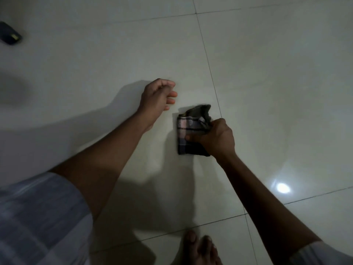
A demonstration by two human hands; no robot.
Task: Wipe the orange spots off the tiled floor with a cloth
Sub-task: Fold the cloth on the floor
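Right hand (214,137) clamped on the near right side of the cloth (192,131), thumb laid across the top and the other fingers bunching the fabric underneath. Left hand (159,97) empty, fingers loosely curled, hovering just left of the cloth and apart from it. Folded checked cloth, dark and pale, lying flat on the tiled floor (267,83) just left of a grout line, far edge rumpled and lifted a little. Soft and light by the look of it, limp enough to crumple or unfold under a push; probably slides easily on the glossy tile. Best taken from above with a flat palm over the middle of the fold, or by the bunched near edge, to keep the layers together. No orange spots to be made out in this dim light; possibly hidden under the cloth. Bare foot (200,249) at the near edge, small dark thing (10,33) at the far left.
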